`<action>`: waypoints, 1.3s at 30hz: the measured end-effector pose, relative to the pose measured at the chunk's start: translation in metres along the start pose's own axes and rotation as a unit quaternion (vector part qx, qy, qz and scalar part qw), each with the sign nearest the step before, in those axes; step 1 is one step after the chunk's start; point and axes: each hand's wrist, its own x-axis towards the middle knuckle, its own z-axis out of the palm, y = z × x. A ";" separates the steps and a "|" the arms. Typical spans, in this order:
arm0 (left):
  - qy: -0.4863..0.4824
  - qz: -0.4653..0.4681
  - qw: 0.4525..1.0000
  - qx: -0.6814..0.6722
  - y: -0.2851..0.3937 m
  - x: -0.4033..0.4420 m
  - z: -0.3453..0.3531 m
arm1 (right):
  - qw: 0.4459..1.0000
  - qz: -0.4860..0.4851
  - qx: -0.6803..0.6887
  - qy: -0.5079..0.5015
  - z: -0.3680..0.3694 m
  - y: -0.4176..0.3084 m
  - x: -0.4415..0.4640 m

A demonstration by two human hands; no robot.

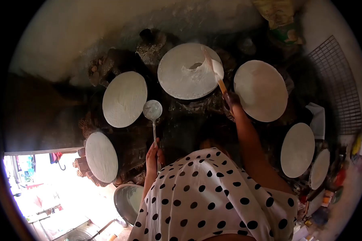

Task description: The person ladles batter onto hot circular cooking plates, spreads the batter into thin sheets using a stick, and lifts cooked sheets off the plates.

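My left hand (152,156) is closed round the handle of a metal ladle (153,110), whose round bowl is wet with whitish liquid. The bowl is close to the edge of a round white disc (125,99) at left. Reaching forward, my right hand (231,101) grips a flat wooden spatula (221,85). Its blade lies over the large middle round plate (177,80), which bears a pale layer. Near the blade, some white material is folded against the wood, and a darker bare patch shows in the layer.
Other round white discs stand at right (260,90), lower right (297,150) and lower left (101,157). A metal basin (122,203) with pale liquid sits low at left. Bundled sticks or logs (82,166) lie beside the left discs. A wire rack (338,86) leans on the right wall.
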 end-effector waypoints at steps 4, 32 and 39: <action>0.001 -0.006 1.000 0.006 0.004 0.004 0.010 | 0.982 -0.030 0.184 -0.039 0.034 -0.004 0.056; -0.062 -0.041 0.961 0.267 0.030 0.089 0.049 | 0.929 -0.175 -0.310 0.099 0.037 0.005 -0.001; -0.059 0.024 0.930 0.362 0.036 0.195 0.105 | 0.948 -0.139 -0.133 0.252 0.037 0.028 -0.070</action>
